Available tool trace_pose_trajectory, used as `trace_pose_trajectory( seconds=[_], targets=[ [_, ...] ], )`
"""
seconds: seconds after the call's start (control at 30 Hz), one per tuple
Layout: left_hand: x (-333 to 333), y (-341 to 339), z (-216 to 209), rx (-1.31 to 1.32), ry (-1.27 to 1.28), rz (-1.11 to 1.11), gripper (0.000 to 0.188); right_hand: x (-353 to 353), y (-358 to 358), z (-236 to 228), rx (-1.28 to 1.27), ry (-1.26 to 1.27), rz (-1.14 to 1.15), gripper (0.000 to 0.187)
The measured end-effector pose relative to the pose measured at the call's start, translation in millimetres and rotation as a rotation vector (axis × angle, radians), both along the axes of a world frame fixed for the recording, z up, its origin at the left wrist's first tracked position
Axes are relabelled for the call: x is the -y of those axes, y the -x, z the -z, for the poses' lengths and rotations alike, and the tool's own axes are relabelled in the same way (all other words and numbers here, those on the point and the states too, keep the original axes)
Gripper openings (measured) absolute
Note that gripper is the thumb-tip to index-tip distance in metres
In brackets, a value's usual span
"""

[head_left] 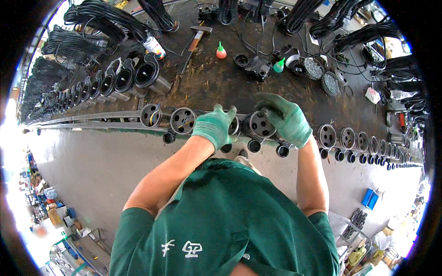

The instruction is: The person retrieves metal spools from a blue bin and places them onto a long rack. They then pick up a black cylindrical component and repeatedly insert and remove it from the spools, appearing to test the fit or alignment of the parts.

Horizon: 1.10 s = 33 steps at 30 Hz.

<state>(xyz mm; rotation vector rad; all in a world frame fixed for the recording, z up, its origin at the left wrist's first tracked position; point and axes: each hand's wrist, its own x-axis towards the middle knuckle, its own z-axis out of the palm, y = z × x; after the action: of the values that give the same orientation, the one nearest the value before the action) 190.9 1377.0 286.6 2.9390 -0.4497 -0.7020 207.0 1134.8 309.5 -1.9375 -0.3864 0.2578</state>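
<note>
A row of black cylindrical housings with round end faces runs along the near edge of the bench. My left hand point(214, 125), in a green work glove, is closed around one housing point(236, 126), hiding most of it. Just to its right stands another housing point(260, 125), its end face pierced by several round holes. Over that one's right side reaches my right hand point(291, 120), also gloved in green, its fingers stretched leftward and apart from the thumb. Left of my left hand, a holed housing point(183, 121) has thin yellow wires at its face.
Behind the row on the dark bench point(202, 87) lie a hammer point(197, 39), a red squeeze bottle point(221, 50), a green squeeze bottle point(279, 66) and round grey mesh discs point(330, 83). Coiled black cables point(94, 20) line the far side. A blue bin point(369, 199) sits on the floor.
</note>
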Motion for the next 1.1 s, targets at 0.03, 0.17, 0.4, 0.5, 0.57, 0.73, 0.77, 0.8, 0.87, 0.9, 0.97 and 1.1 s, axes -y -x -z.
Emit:
trace_pose_trajectory(
  seconds=[0.03, 0.17, 0.4, 0.5, 0.57, 0.73, 0.77, 0.8, 0.87, 0.9, 0.97, 1.1],
  targets=[
    [-1, -2, 3, -0.021, -0.025, 0.022, 0.095, 4, 4, 0, 0.011, -0.019, 0.019, 0.045],
    [0, -9, 8, -0.047, -0.075, 0.086, 0.098, 28, 19, 5, 0.024, -0.089, 0.137, 0.041],
    [4, -4, 1, -0.047, -0.103, 0.053, 0.103, 63, 55, 11, -0.045, -0.002, 0.321, 0.038],
    [8, -1, -5, 0.015, -0.167, 0.083, 0.111, 77, 74, 20, -0.038, -0.068, 0.378, 0.039],
    [22, -1, -6, 0.204, -0.071, 0.133, 0.122, 84, 88, 21, -0.087, -0.084, 0.401, 0.038],
    [81, -9, -2, 0.144, 0.140, 0.339, 0.114, 86, 112, 52, -0.161, -0.124, 0.336, 0.037],
    [89, -12, 4, 0.078, 0.102, 0.379, 0.110, 84, 116, 59, -0.162, -0.132, 0.305, 0.038],
    [93, -16, 9, 0.026, 0.112, 0.341, 0.103, 80, 121, 61, -0.182, -0.169, 0.295, 0.039],
    [88, -17, 14, 0.036, 0.244, 0.296, 0.103, 75, 129, 63, -0.283, -0.163, 0.294, 0.038],
    [79, -19, 17, 0.041, 0.309, 0.271, 0.102, 73, 133, 70, -0.303, -0.185, 0.286, 0.039],
    [61, -17, 14, 0.152, 0.584, 0.156, 0.105, 69, 137, 83, -0.272, -0.170, 0.279, 0.040],
    [26, -22, 17, -0.129, 1.263, -0.254, 0.095, 54, 134, 95, -0.165, -0.076, 0.285, 0.043]
  ],
)
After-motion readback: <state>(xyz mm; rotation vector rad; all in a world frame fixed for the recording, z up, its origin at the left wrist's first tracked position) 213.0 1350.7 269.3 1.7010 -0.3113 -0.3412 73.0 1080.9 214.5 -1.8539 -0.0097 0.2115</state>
